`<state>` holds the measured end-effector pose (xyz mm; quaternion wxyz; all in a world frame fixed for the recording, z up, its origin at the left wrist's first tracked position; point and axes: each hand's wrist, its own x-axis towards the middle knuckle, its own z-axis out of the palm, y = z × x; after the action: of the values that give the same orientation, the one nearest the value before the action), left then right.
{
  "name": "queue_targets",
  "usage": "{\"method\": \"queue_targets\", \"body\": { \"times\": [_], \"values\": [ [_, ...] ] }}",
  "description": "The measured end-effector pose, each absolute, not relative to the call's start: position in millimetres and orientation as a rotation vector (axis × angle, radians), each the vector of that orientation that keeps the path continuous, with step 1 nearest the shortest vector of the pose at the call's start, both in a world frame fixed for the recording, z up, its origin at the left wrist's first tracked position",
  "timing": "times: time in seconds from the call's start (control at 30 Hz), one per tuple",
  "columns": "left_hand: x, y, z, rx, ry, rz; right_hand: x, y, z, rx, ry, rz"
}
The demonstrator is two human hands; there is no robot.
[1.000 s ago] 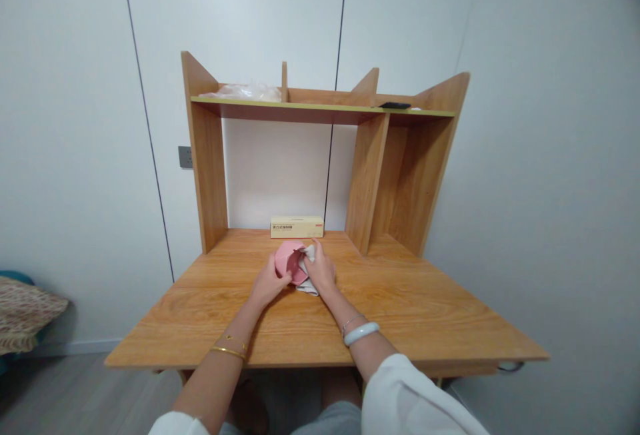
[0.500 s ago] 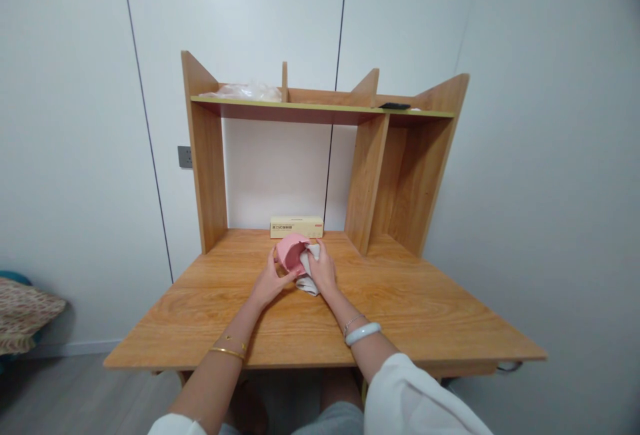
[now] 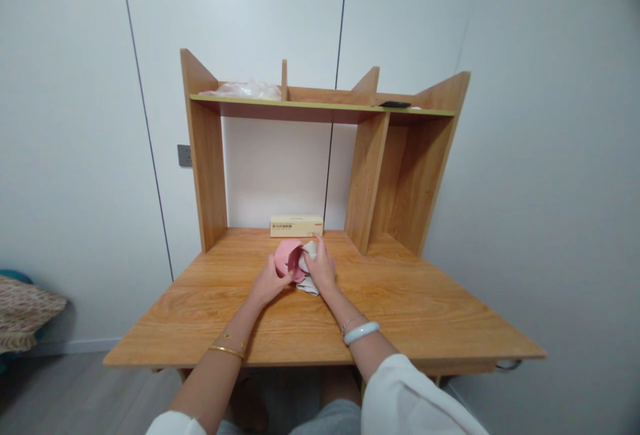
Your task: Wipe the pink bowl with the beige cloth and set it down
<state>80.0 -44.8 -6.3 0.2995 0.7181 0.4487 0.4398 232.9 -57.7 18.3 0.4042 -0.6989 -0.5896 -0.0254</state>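
A pink container [image 3: 286,256], hollow and tipped so its opening faces right, is held over the desk by my left hand [image 3: 270,280]. My left thumb lies along its near rim, and the other fingers are mostly hidden behind it. My right hand [image 3: 323,267] grips a light grey cloth [image 3: 309,284] at the container's opening. Part of the cloth is pressed against the rim and inside, while a folded end hangs below. The right index finger sticks up past the cloth. What kind of container it is I cannot make out exactly.
A cream box [image 3: 296,226] with printed text stands at the back of the wooden desk [image 3: 400,308]. Above is a shelf unit [image 3: 371,182] holding a clear plastic bag [image 3: 250,90] and a dark flat object [image 3: 396,104]. A patterned cloth [image 3: 30,308] lies at far left.
The pink container has turned in my left hand and dropped slightly, so its opening faces further right. My right hand has shifted a little with the cloth, its index finger now raised.
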Motion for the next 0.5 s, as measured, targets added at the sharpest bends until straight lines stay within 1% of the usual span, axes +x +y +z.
{"method": "queue_targets", "body": {
  "times": [0.23, 0.4, 0.5],
  "values": [
    [80.6, -49.7, -3.3, 2.011, 1.259, 1.154, 234.2, -51.2, 10.4, -1.928, -1.546, 0.094],
    [81.1, -48.0, -5.5, 2.036, 1.275, 1.133, 234.5, -56.5, 17.2, -1.796, -1.511, -0.192],
    [81.2, -47.8, -6.0, 2.042, 1.319, 1.112, 234.6, -58.3, 18.7, -1.76, -1.546, -0.229]
  ]
}}
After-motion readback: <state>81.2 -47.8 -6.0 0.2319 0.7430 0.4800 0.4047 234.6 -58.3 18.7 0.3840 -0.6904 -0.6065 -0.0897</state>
